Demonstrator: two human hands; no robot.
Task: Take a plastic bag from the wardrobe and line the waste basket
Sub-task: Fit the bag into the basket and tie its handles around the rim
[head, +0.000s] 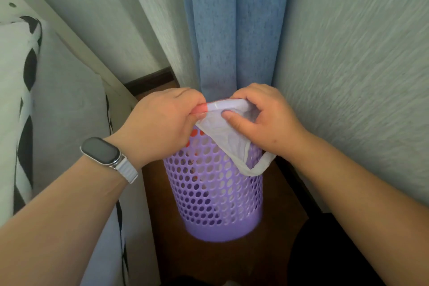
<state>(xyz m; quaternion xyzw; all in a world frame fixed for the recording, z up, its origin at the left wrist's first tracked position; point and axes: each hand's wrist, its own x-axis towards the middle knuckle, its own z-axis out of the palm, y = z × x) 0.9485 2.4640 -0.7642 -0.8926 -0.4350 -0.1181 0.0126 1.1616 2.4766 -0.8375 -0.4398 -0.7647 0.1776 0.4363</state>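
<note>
A purple perforated waste basket [213, 195] stands on the dark wooden floor below my hands. Over its open top I hold a thin white plastic bag [232, 132]. My left hand [160, 123], with a smartwatch on its wrist, pinches the bag's left edge, where a reddish strip shows. My right hand [262, 118] grips the bag's rim on the right, thumb pressed on the near layer and fingers curled over the far one. A loop of the bag hangs over the basket's right rim. The basket's upper rim is mostly hidden by my hands and the bag.
A blue curtain [234, 30] hangs right behind the basket, with pale textured walls [348, 58] on both sides. On the left is a bed with black-and-white bedding [25, 100] and a pale frame. The basket sits in a narrow strip of brown floor [274, 223].
</note>
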